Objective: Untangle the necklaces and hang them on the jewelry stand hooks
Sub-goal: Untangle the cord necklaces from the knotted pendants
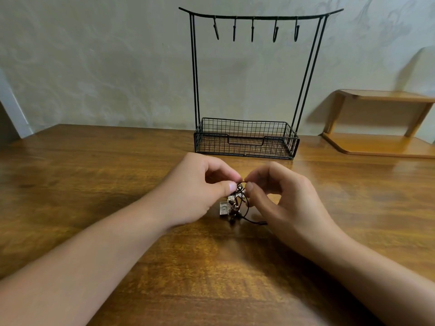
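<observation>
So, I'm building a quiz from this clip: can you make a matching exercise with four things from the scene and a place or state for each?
Things:
1. hooks
2. tangled necklaces
3. wire basket
4. wooden shelf

States:
A. pinched by left hand and right hand
B. at far right by wall
C. bare, hanging from top bar
D. base of stand

Pairs: 1-C, 2-A, 3-D, 4-B

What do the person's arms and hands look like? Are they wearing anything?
Both arms are bare, with no sleeves in view. The left hand and right hand wear no gloves, rings, watch or bracelets that I can see. The fingers have short, plain nails.
</observation>
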